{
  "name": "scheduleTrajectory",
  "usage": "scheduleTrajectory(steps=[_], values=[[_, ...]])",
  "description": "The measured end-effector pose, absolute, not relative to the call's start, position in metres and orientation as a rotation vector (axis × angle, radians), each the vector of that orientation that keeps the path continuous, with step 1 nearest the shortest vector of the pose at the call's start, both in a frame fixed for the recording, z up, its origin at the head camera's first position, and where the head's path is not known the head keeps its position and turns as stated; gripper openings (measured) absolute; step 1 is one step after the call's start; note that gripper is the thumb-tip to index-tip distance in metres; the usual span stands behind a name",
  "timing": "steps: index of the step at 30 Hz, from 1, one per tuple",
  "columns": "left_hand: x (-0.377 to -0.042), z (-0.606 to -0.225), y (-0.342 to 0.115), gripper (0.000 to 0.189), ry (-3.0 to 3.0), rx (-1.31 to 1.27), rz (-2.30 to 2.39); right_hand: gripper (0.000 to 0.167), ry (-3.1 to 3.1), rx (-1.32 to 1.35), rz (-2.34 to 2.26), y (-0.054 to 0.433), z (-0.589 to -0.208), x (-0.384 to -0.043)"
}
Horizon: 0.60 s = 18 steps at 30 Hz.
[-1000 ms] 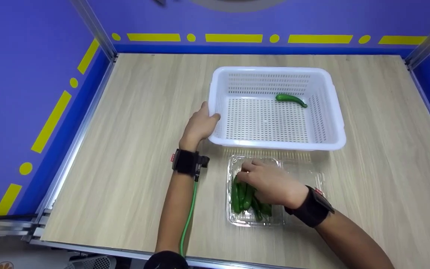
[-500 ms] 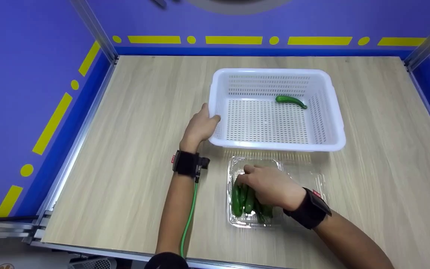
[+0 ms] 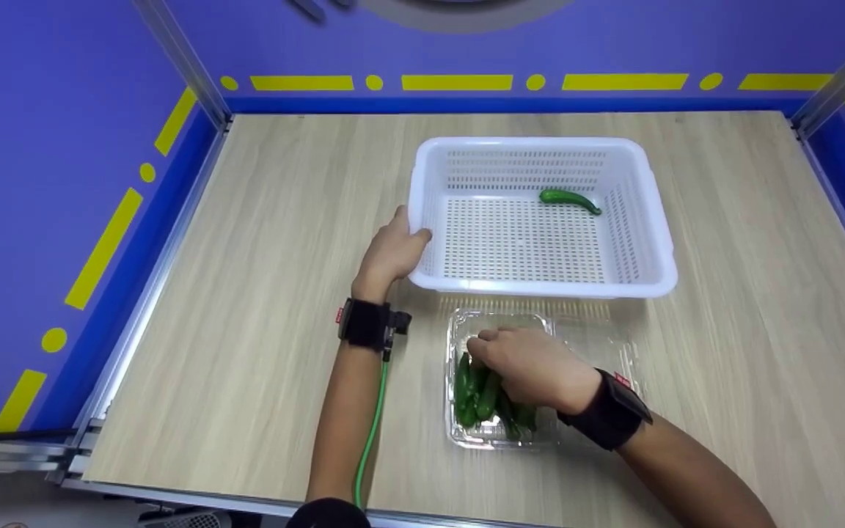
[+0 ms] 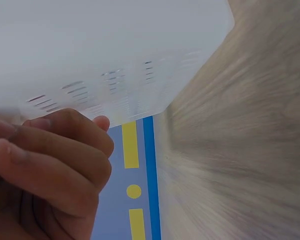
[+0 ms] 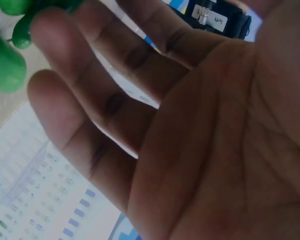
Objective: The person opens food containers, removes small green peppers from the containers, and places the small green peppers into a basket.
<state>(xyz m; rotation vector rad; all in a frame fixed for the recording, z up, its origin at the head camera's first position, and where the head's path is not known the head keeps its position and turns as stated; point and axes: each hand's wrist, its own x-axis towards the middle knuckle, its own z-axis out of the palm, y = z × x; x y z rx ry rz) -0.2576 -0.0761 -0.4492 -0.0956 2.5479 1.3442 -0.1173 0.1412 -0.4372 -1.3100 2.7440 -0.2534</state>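
Note:
A white plastic basket [image 3: 540, 287] with slotted walls holds one green chili pepper [image 3: 568, 199] near its far right corner. My left hand [image 3: 394, 249] grips the basket's left rim, thumb over the edge and the other fingers outside, curled below it in the left wrist view. In front of the basket, a clear plastic clamshell box [image 3: 496, 444] lies open with several green peppers [image 3: 488, 398] inside. My right hand [image 3: 532, 369] reaches into the box from the right, fingertips at the peppers' far ends. Its thumb is hidden, and I cannot tell whether it pinches a pepper.
The box's clear lid [image 3: 602, 334] lies flat to the right, partly beneath my right forearm. Blue-purple panels [image 3: 63, 147] with yellow marks enclose the wooden table [image 3: 261, 293]. A green cable [image 3: 373, 433] runs along my left forearm.
My right hand's fingers have drawn slightly toward me inside the box, and the peppers under them have shifted a little. My left hand stays on the basket rim.

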Motion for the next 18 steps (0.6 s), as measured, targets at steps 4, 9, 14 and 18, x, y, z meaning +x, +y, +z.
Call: scheduleTrajectory(steps=[4,9,14,18], values=[[-0.257,-0.449,-0.076,0.046,2.556,-0.087,1.342,0.03,2.718,-1.299,-0.283,0.142,-0.436,-0.117],[-0.257,-0.449,-0.077,0.044,2.552,-0.086,1.348,0.035,2.682,-1.258,-0.304,0.144,-0.433,-0.116],[-0.257,-0.448,-0.077,0.043,2.546,-0.072,1.34,0.035,2.69,-1.241,-0.305,0.146,-0.429,-0.114],[-0.256,-0.448,-0.078,0.042,2.553,-0.059,1.33,0.031,2.714,-1.239,-0.33,0.149,-0.426,-0.113]])
